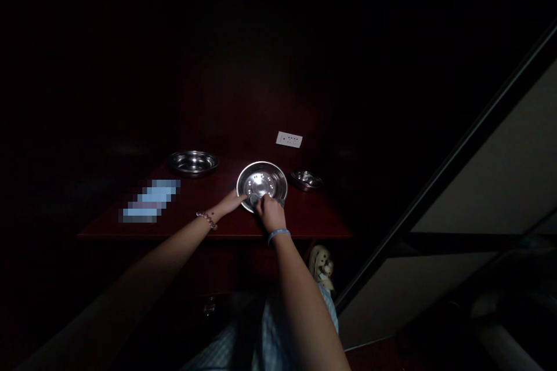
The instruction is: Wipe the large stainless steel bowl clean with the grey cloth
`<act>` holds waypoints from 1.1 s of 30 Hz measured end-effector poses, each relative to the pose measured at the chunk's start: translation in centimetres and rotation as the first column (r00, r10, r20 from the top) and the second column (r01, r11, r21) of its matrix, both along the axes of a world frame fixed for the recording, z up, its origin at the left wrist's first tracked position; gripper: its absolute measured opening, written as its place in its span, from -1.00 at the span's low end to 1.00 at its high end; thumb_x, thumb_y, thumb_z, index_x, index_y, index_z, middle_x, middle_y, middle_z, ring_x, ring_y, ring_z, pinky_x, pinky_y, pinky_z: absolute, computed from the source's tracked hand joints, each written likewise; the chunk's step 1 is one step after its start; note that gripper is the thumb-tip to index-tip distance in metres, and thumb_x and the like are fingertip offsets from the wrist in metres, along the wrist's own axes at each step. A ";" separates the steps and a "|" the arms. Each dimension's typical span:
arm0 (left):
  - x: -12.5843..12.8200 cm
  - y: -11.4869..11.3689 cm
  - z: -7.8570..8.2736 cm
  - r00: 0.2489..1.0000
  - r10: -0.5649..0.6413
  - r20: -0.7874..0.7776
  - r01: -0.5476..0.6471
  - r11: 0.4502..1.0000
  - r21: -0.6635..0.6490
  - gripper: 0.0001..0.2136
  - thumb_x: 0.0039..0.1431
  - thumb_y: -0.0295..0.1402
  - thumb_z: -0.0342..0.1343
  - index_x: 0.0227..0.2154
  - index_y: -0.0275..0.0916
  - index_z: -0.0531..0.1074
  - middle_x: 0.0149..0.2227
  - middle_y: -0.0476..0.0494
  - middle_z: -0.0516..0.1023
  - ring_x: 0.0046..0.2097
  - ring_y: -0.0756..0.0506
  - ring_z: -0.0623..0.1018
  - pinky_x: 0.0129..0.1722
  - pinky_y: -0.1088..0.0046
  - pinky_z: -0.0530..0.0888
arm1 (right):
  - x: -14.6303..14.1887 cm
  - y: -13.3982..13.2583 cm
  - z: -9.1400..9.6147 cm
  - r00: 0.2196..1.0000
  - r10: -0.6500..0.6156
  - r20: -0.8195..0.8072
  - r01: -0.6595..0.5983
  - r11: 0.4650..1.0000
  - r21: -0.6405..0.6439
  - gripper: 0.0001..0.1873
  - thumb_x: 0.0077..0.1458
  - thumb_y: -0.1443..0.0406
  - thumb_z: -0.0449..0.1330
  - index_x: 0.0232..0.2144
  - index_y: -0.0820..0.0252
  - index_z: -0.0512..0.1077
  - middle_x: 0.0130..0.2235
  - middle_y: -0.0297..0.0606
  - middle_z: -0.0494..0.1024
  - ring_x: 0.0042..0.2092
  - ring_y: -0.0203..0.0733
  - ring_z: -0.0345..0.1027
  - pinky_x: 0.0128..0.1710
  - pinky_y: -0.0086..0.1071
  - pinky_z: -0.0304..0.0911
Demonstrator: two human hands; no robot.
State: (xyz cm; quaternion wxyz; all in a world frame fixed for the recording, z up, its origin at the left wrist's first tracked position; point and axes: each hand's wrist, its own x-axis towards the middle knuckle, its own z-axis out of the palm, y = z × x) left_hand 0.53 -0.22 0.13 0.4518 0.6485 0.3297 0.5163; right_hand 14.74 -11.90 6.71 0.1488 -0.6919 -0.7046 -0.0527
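Observation:
A shiny stainless steel bowl (261, 169) stands at the middle of the dark red table, tilted with its inside toward me. Holding its left rim is my left hand (230, 203), its thumb side against the metal. My right hand (271, 212) is closed in a fist over the near part of the bowl. A small grey thing (253, 200) shows beside its fingers, possibly a cloth or scourer; its kind is unclear. Bright spots of reflected light ring the bowl's bottom.
On the table (217, 226), a wide steel dish (193, 163) sits at the back left and a smaller steel bowl (306, 180) at the right. A blurred-out light blue item (151, 200) lies left. A white socket plate (289, 139) is on the back wall. Surroundings are dark.

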 end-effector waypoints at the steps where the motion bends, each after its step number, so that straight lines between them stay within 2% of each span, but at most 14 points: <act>1: 0.0 0.0 0.0 1.000 0.001 0.003 -0.001 1.000 0.002 -0.55 0.02 -0.24 0.27 -0.03 -0.33 0.51 0.10 -0.35 0.61 0.22 -0.35 0.51 0.34 0.00 0.31 | 0.0 0.0 0.0 1.000 0.001 0.002 -0.001 1.000 0.004 -0.75 0.41 0.27 0.02 -0.03 0.29 0.43 -0.07 0.01 0.64 -0.06 -0.10 0.56 -0.16 -0.39 0.32; 5: 0.1 0.0 -0.1 1.000 -0.006 0.013 0.006 1.000 0.012 -0.56 0.02 -0.24 0.26 -0.03 -0.34 0.51 0.10 -0.35 0.61 0.22 -0.35 0.51 0.33 0.00 0.32 | 0.1 0.1 -0.1 1.000 0.020 0.016 -0.020 1.000 0.006 -0.76 0.39 0.26 0.08 -0.04 0.28 0.44 -0.10 0.00 0.65 -0.08 -0.10 0.57 -0.16 -0.39 0.32; 10: 0.1 0.2 -0.2 1.000 -0.002 0.002 0.002 1.000 0.015 -0.57 0.04 -0.29 0.24 -0.02 -0.36 0.50 0.10 -0.35 0.61 0.19 -0.34 0.53 0.32 0.02 0.34 | 0.3 0.2 -0.4 0.999 0.013 0.035 -0.014 1.000 0.019 -0.74 0.41 0.28 0.02 -0.03 0.30 0.44 -0.12 0.03 0.65 -0.10 -0.09 0.57 -0.20 -0.38 0.32; 19: 0.1 -0.2 0.2 1.000 0.001 -0.008 0.000 1.000 0.024 -0.59 0.07 -0.35 0.20 -0.01 -0.41 0.48 0.11 -0.36 0.60 0.19 -0.34 0.53 0.33 0.06 0.33 | 0.4 0.3 -0.7 0.997 0.004 0.083 -0.015 0.992 0.129 -0.76 0.41 0.28 0.02 -0.08 0.29 0.43 -0.16 0.00 0.65 -0.10 -0.09 0.56 -0.14 -0.35 0.32; 21: 0.1 -0.5 0.4 1.000 0.000 0.002 0.000 1.000 0.023 -0.57 0.08 -0.35 0.20 0.02 -0.42 0.47 0.13 -0.39 0.59 0.20 -0.35 0.53 0.33 0.06 0.32 | 0.4 0.3 -0.6 0.995 0.004 0.097 -0.020 0.987 0.157 -0.76 0.40 0.22 0.06 -0.10 0.29 0.42 -0.18 0.00 0.65 -0.08 -0.06 0.55 -0.09 -0.32 0.31; 25: 0.2 -0.8 0.6 1.000 0.004 -0.001 -0.004 1.000 0.014 -0.56 0.08 -0.31 0.21 0.03 -0.36 0.48 0.15 -0.36 0.58 0.22 -0.33 0.52 0.34 0.07 0.31 | 0.5 0.2 -0.5 0.993 0.022 0.113 -0.044 0.980 0.192 -0.60 0.36 0.04 0.12 -0.07 0.30 0.39 -0.22 0.00 0.65 -0.09 -0.02 0.55 -0.03 -0.28 0.29; 30: 0.2 -0.7 0.5 1.000 0.003 -0.015 -0.003 1.000 0.018 -0.55 0.08 -0.22 0.23 0.01 -0.32 0.49 0.14 -0.35 0.59 0.22 -0.34 0.52 0.32 0.05 0.34 | 0.5 0.4 -0.6 0.991 0.016 0.131 -0.044 0.976 0.212 -0.75 0.44 0.22 -0.02 -0.12 0.25 0.39 -0.21 -0.03 0.65 -0.13 -0.08 0.54 -0.03 -0.28 0.27; 33: 0.2 -0.6 0.4 1.000 0.007 -0.025 -0.007 1.000 0.030 -0.52 0.08 -0.17 0.24 0.02 -0.35 0.49 0.14 -0.39 0.58 0.23 -0.35 0.50 0.32 0.05 0.34 | 0.5 0.5 -0.7 0.992 -0.003 0.127 -0.028 0.969 0.247 -0.76 0.43 0.32 -0.06 -0.14 0.28 0.39 -0.22 0.02 0.64 -0.11 -0.07 0.54 -0.04 -0.29 0.28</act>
